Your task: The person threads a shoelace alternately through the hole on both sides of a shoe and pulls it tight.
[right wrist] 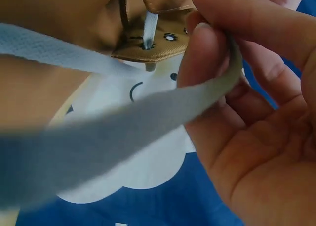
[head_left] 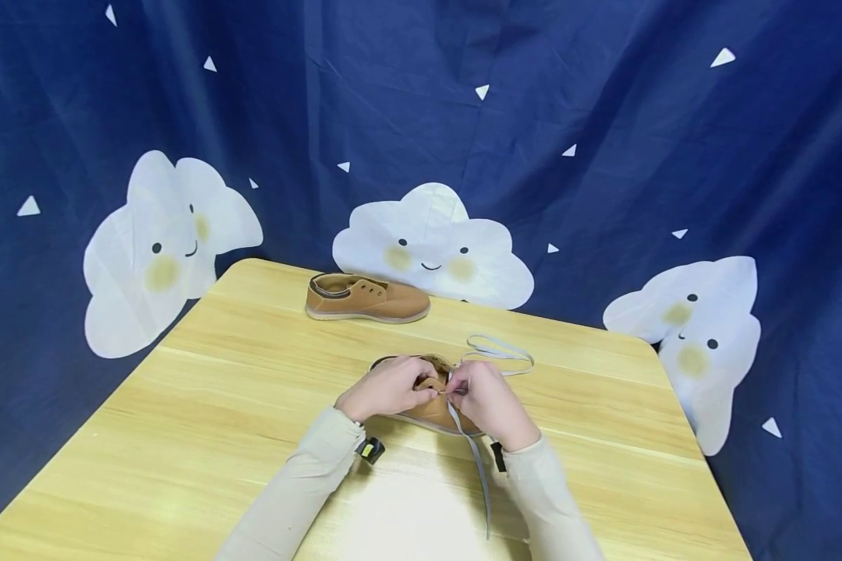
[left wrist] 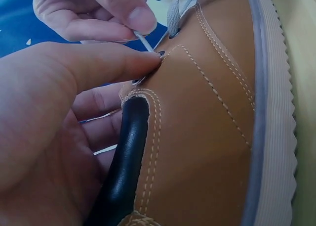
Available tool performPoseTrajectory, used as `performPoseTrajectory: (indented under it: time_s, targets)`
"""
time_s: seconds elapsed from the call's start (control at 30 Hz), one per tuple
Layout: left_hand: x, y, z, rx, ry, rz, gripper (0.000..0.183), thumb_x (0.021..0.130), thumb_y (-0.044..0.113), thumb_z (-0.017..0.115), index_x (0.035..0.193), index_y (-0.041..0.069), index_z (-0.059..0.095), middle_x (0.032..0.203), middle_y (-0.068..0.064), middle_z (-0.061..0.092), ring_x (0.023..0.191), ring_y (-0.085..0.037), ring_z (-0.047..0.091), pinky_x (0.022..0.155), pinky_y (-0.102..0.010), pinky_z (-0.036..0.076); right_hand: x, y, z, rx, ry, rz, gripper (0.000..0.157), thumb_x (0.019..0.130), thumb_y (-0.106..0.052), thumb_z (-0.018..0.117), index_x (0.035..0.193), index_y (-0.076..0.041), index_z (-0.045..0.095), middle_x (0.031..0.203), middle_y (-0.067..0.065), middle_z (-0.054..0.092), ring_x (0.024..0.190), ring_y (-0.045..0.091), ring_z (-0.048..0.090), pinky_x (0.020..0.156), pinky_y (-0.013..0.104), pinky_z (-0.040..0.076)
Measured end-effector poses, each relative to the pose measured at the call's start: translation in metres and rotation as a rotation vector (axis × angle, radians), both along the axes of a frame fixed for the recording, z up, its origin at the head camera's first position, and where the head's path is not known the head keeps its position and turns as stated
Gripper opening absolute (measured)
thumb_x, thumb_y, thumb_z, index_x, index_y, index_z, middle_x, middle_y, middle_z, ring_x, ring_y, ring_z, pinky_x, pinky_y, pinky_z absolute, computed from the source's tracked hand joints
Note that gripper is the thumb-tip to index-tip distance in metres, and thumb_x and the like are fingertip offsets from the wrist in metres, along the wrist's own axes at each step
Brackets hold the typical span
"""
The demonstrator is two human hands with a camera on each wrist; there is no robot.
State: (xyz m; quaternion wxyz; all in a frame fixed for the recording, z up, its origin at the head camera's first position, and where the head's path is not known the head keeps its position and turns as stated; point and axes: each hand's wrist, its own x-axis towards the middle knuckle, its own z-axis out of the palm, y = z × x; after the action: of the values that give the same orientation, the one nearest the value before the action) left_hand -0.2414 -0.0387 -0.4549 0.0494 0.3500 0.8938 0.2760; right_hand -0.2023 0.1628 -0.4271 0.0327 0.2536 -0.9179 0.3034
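A brown shoe (head_left: 421, 414) with a dark-lined collar lies on the table between both hands. My left hand (head_left: 391, 386) grips its eyelet flap, thumb (left wrist: 118, 63) on the outer leather by an eyelet and the other fingers inside the opening. My right hand (head_left: 489, 399) pinches a light grey shoelace (right wrist: 148, 112) between thumb and forefinger. In the left wrist view, the thin lace end (left wrist: 144, 42) reaches from those fingertips to the eyelet beside my left thumb. The lace also passes through the neighbouring eyelet. One length hangs down over the shoe's side toward me.
Another brown shoe (head_left: 375, 300), its eyelets unlaced, stands at the table's far edge. The lace's other length (head_left: 505, 352) lies looped on the wooden table (head_left: 182, 436) beyond my right hand. Behind hangs a blue curtain (head_left: 407, 93) with white clouds.
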Motion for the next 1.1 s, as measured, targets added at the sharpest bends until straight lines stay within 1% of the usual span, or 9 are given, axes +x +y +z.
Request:
performPoseTrajectory:
  time_s: [0.17,0.4,0.47,0.53,0.6,0.67,0.77,1.0,1.1]
  targets:
    - [0.000,0.001,-0.001,-0.006,0.004,0.002,0.006,0.097,0.024,0.070,0.102,0.021,0.073,0.085,0.010,0.062,0.069,-0.006,0.049,0.065,-0.025,0.044,0.002,-0.007,-0.003,0.059,0.077,-0.018,0.023,0.077,0.018,0.072,0.075,-0.004,0.078,0.078,0.004,0.072,0.074,0.018,0.066,0.066,0.021,0.054]
    - [-0.001,0.002,-0.001,0.005,0.000,-0.032,0.021,0.097,0.017,0.069,0.116,0.019,0.074,0.092,0.006,0.065,0.070,-0.007,0.049,0.067,-0.024,0.043,0.004,-0.015,-0.011,0.088,0.067,-0.042,0.025,0.078,0.018,0.073,0.075,-0.006,0.079,0.083,0.001,0.069,0.077,0.012,0.062,0.064,0.018,0.051]
    - [-0.001,0.002,-0.001,0.020,-0.030,-0.048,0.021,0.096,0.013,0.067,0.115,0.015,0.073,0.090,0.004,0.063,0.067,-0.007,0.046,0.066,-0.023,0.041,0.005,-0.017,-0.011,0.099,0.075,-0.032,0.032,0.076,0.024,0.068,0.065,-0.007,0.069,0.074,-0.003,0.059,0.072,0.009,0.053,0.060,0.017,0.044]
    - [-0.002,0.002,0.000,0.041,-0.069,-0.065,0.013,0.095,0.009,0.065,0.107,0.012,0.071,0.083,0.003,0.058,0.064,-0.007,0.043,0.064,-0.023,0.038,0.005,-0.019,-0.011,0.099,0.076,-0.021,0.042,0.073,0.028,0.062,0.059,-0.010,0.051,0.068,-0.006,0.043,0.067,0.007,0.042,0.057,0.017,0.034]
    - [-0.002,0.001,0.000,0.067,-0.112,-0.074,0.005,0.093,0.006,0.064,0.094,0.010,0.065,0.077,0.003,0.051,0.063,-0.007,0.041,0.063,-0.022,0.036,0.005,-0.021,-0.010,0.095,0.064,-0.015,0.050,0.071,0.030,0.056,0.061,-0.014,0.035,0.068,-0.005,0.029,0.063,0.008,0.030,0.056,0.018,0.025]
    - [-0.001,0.000,0.001,0.080,-0.157,-0.070,0.009,0.092,0.005,0.063,0.087,0.012,0.059,0.072,0.004,0.044,0.062,-0.007,0.039,0.062,-0.022,0.033,0.005,-0.022,-0.010,0.089,0.051,-0.009,0.053,0.070,0.031,0.053,0.065,-0.016,0.028,0.068,-0.005,0.023,0.061,0.008,0.025,0.055,0.019,0.022]
    - [-0.001,0.000,0.003,0.102,-0.210,-0.058,0.010,0.092,0.004,0.061,0.086,0.012,0.060,0.071,0.004,0.042,0.062,-0.008,0.039,0.062,-0.022,0.033,0.005,-0.023,-0.009,0.082,0.038,0.003,0.050,0.070,0.030,0.054,0.063,-0.015,0.032,0.067,-0.006,0.025,0.060,0.007,0.025,0.054,0.018,0.022]
    - [0.000,0.001,0.007,0.121,-0.282,-0.031,0.018,0.095,0.004,0.058,0.106,0.007,0.072,0.075,0.003,0.048,0.060,-0.010,0.041,0.063,-0.022,0.035,0.005,-0.021,-0.009,0.111,0.046,0.028,0.029,0.071,0.025,0.056,0.064,-0.002,0.048,0.068,-0.005,0.034,0.062,0.008,0.031,0.056,0.019,0.025]
    - [0.000,0.002,0.008,0.126,-0.314,-0.016,0.027,0.096,0.005,0.057,0.119,0.004,0.073,0.075,0.003,0.049,0.058,-0.009,0.039,0.063,-0.023,0.035,0.007,-0.019,-0.007,0.103,0.015,0.004,0.023,0.074,0.021,0.060,0.072,-0.001,0.059,0.071,-0.002,0.049,0.064,0.008,0.039,0.055,0.018,0.031]
